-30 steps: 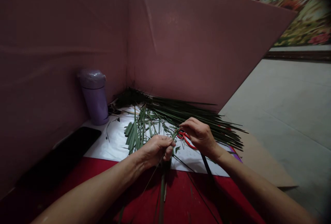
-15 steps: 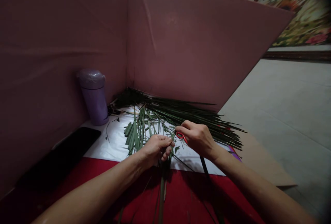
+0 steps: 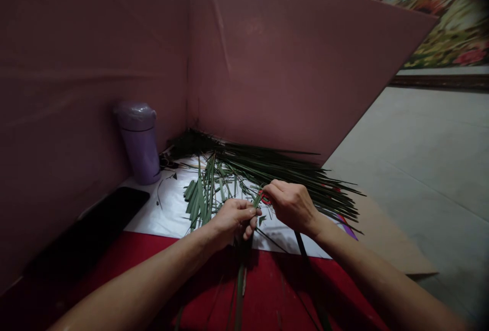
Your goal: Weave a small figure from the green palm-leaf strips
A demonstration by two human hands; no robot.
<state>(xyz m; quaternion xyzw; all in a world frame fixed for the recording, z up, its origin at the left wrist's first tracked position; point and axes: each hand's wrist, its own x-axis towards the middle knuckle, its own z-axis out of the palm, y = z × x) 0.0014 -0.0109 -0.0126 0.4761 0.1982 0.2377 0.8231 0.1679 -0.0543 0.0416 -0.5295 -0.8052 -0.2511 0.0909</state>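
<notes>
Here, left grip (image 3: 236, 216) and right grip (image 3: 292, 201) pinch a green strip (image 3: 257, 200), the right half-hiding red handles (image 3: 265, 198).

Head-worn, facing forward and down.
Looks from behind and above the left hand (image 3: 235, 216) and right hand (image 3: 293, 202), near enough to catch both forearms (image 3: 153, 275); reaches pink panels (image 3: 275, 66) beyond and a framed picture (image 3: 443, 33) up past the right hand.

Leaf strips (image 3: 195, 202) on paper (image 3: 160, 220); long leaves (image 3: 282, 168) behind, rightward; bottle (image 3: 140, 155) left.
</notes>
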